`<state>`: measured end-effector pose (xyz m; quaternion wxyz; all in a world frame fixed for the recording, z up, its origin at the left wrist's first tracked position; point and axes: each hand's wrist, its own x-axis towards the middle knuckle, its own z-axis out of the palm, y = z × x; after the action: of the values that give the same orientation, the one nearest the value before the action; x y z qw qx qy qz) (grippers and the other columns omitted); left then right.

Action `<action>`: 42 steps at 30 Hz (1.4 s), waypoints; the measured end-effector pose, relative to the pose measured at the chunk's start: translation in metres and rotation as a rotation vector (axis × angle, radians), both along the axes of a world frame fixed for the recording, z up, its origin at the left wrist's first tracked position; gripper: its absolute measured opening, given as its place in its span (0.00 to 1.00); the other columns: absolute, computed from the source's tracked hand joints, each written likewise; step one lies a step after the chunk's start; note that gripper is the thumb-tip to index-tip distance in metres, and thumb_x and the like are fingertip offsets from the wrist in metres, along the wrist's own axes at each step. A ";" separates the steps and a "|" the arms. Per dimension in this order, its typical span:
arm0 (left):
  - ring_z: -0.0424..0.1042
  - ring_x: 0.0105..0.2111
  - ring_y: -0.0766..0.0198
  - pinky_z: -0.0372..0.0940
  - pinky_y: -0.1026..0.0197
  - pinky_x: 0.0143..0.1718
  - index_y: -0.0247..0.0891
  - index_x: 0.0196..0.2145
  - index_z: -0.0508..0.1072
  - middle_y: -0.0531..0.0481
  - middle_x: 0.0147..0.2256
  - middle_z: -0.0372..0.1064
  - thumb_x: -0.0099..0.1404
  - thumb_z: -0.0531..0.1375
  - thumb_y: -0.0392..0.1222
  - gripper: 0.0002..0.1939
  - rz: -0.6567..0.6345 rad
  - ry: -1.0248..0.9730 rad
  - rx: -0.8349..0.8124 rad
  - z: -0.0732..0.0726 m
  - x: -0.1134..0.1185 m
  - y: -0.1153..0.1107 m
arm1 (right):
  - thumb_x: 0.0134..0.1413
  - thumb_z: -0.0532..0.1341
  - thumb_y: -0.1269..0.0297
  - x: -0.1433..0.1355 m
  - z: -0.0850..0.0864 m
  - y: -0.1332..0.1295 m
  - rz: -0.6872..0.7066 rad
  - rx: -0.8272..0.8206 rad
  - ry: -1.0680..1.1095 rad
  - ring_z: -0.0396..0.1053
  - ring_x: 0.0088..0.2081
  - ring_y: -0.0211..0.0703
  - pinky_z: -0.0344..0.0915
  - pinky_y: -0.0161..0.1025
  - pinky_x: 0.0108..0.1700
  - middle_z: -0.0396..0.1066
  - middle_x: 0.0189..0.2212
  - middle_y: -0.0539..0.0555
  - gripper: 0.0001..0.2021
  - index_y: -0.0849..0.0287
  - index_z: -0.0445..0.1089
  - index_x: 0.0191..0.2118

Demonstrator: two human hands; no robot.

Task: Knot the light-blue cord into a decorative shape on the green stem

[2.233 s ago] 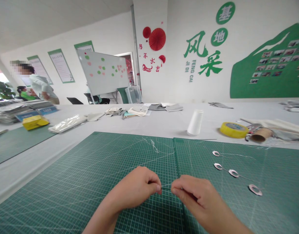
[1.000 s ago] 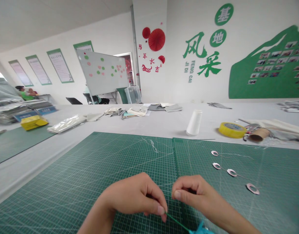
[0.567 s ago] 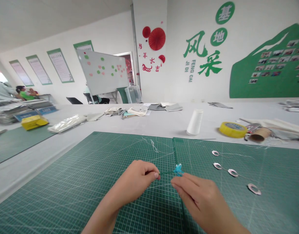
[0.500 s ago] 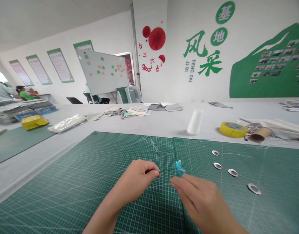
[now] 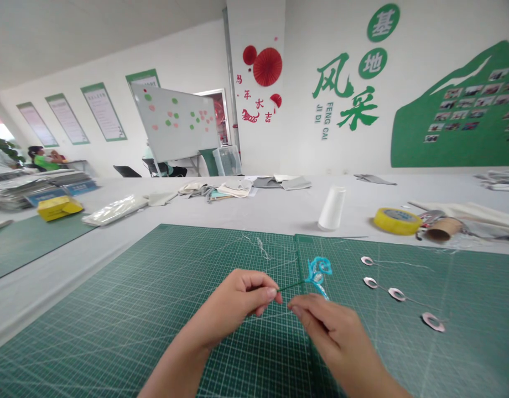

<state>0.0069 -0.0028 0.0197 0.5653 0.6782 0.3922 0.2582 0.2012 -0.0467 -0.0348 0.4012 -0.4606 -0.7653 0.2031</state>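
Note:
My left hand (image 5: 246, 293) pinches the end of a thin green stem (image 5: 292, 286) between thumb and fingers. At the stem's other end is a blue wire flower (image 5: 318, 271) with curled, loop-like petals and a pale, shiny bit in the middle. My right hand (image 5: 337, 329) is closed in a pinch just below the flower, its fingertips close to my left fingers. Whatever it may hold is too small to make out. Both hands hover over a green cutting mat (image 5: 196, 254).
Several pale rings (image 5: 396, 294) with thin wire tails lie at the right on the mat. Behind stand a white thread cone (image 5: 332, 209) and a yellow tape roll (image 5: 398, 220). Loose white threads (image 5: 263, 249) lie near the mat's back edge. A yellow box (image 5: 59, 208) sits far left.
The blue flower has turned and now shows its curled petals, a bit higher and further right. My left hand has shifted slightly right; my right fingertips remain pinched just below the flower.

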 end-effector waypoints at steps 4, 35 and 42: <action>0.54 0.21 0.71 0.50 0.67 0.24 0.35 0.31 0.77 0.57 0.19 0.58 0.62 0.58 0.42 0.09 -0.197 -0.062 -0.074 0.001 -0.005 -0.001 | 0.61 0.53 0.62 0.001 0.003 0.004 0.026 -0.154 0.085 0.70 0.31 0.42 0.64 0.37 0.35 0.73 0.26 0.51 0.13 0.57 0.73 0.31; 0.48 0.19 0.70 0.45 0.66 0.22 0.36 0.34 0.72 0.60 0.19 0.51 0.65 0.53 0.42 0.11 0.207 0.031 0.075 -0.015 0.008 0.006 | 0.64 0.51 0.63 -0.003 -0.007 0.002 0.006 -0.124 0.003 0.67 0.28 0.40 0.60 0.35 0.31 0.71 0.26 0.49 0.13 0.57 0.70 0.32; 0.42 0.17 0.71 0.40 0.66 0.20 0.37 0.38 0.75 0.62 0.16 0.45 0.63 0.57 0.47 0.13 0.136 -0.108 -0.048 -0.008 0.011 0.001 | 0.61 0.54 0.60 -0.004 -0.014 0.009 0.018 -0.308 0.141 0.61 0.25 0.38 0.57 0.34 0.28 0.66 0.22 0.47 0.13 0.58 0.71 0.30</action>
<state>0.0176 -0.0022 0.0120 0.5828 0.6214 0.4124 0.3227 0.1967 -0.0377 -0.0485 0.3767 -0.4944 -0.6992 0.3533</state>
